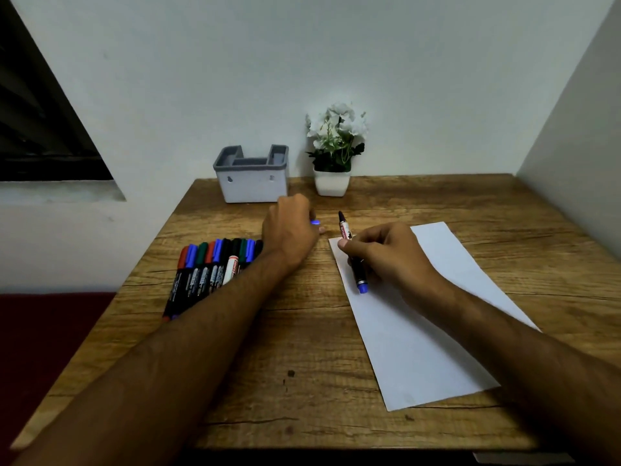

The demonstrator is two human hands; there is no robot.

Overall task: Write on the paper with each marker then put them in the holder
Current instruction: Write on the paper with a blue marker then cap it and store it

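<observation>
Where the wood-grain bench [302, 348] meets the pale wall: a grey-rimmed white holder [251, 176], boxy, with stepped compartments and a matte, slightly speckled face; just beside it on the right, a square white pot of white flowers [336, 146]. Bench surface knotty, with dark cracks running along the grain.

Right hand [386, 257] curled round a marker [353, 253], pinched between thumb and fingers; barrel dark with a white and red label, blue end toward the camera, dark tip pointing away toward the wall, uncapped. Held over the far left corner of the paper [420, 314], a long smooth white sheet lying askew on the right half of the bench; near right part of the sheet hidden under the forearm. No writing discernible on the visible part.

Left hand [289, 230] fisted, knuckles up, gripping a small blue cap [315, 222], only a sliver peeking out past the fingers. Resting on or hovering over the bench: hard to say.

Row of markers [208, 270] side by side on the left, glossy dark barrels, caps red, blue, green and black; right end of the row covered by the left wrist and forearm, exact count unclear.
</observation>
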